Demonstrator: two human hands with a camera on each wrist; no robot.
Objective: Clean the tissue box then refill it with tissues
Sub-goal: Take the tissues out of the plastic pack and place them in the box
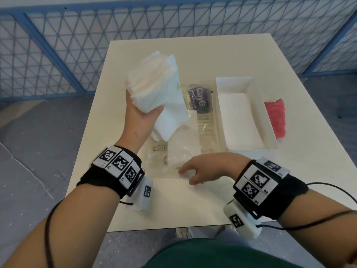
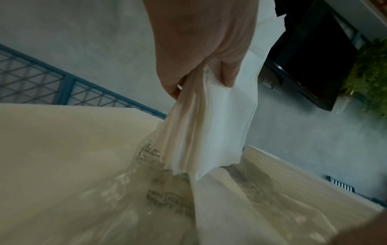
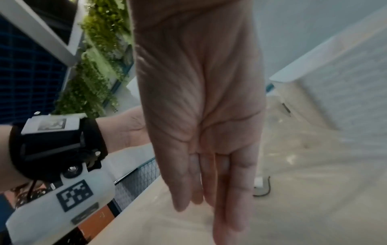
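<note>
My left hand (image 1: 142, 113) grips a thick stack of white tissues (image 1: 154, 88), lifted above the table's left middle; its lower sheets hang down toward a clear plastic wrapper (image 1: 204, 120). In the left wrist view the fingers (image 2: 228, 73) pinch the tissues (image 2: 213, 132) over the wrapper (image 2: 159, 190). The open white tissue box (image 1: 270, 130) lies to the right with white tissues inside. My right hand (image 1: 195, 173) hovers with straight fingers (image 3: 230, 199) over the wrapper's near end, holding nothing.
A red cloth (image 1: 276, 117) lies right of the box near the table's right edge. More tissues (image 1: 181, 151) remain in the wrapper. The cream table (image 1: 173, 206) is fenced by a blue mesh barrier (image 1: 58, 55) behind.
</note>
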